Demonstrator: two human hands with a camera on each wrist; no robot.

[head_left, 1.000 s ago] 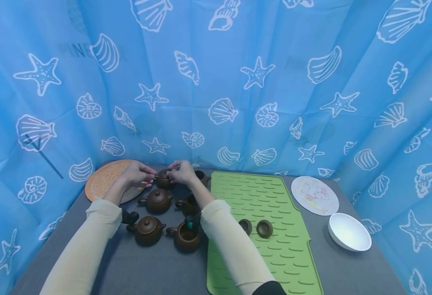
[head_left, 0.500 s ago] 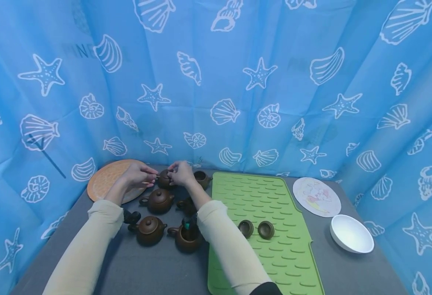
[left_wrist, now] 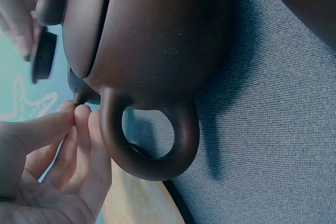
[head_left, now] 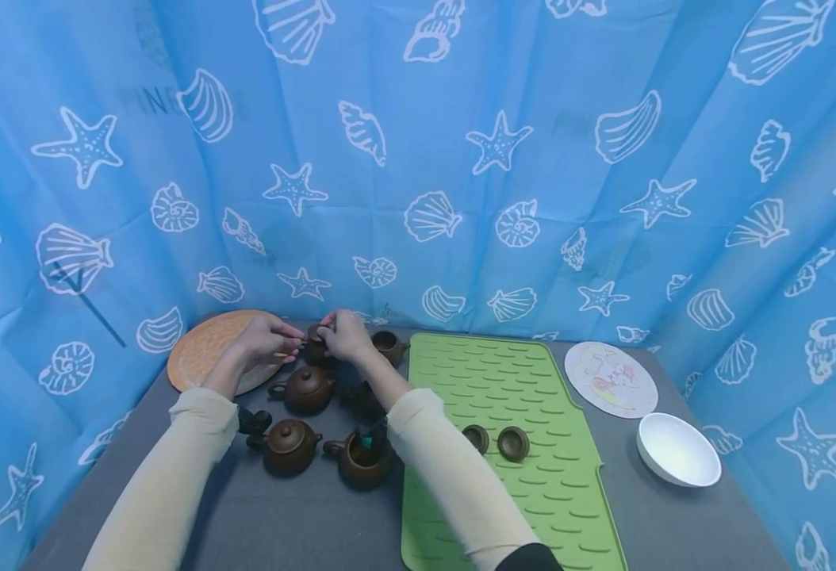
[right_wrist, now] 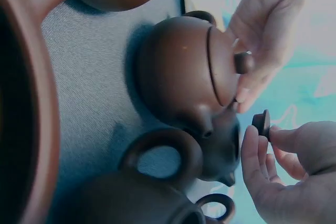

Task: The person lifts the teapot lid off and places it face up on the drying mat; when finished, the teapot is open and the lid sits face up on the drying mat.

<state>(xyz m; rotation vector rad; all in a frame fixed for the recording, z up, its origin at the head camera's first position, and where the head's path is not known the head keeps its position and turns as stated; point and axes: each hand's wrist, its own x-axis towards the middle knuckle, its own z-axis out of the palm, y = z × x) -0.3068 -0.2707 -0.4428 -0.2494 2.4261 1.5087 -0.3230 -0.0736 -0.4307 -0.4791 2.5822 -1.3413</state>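
Note:
At the back of the table my left hand pinches a small projecting part of a brown clay teapot with thumb and fingertips. Between its thumb and fingers, my right hand pinches a small dark teapot lid, held apart from the pot and just above it. That same lid shows edge-on in the left wrist view. Nearer to me stands a lidded teapot, and in front of it another lidded teapot. Part of the far pot is hidden by my hands in the head view.
Lidless brown pots form a column to the right, including a front pot and a back pot. Two small hollow brown pieces lie on a green mat. An orange round board, patterned disc and white bowl flank them.
My right hand has risen slightly and shifted a little left from the far teapot, with the lid now showing off the pot. My left hand stays at the pot.

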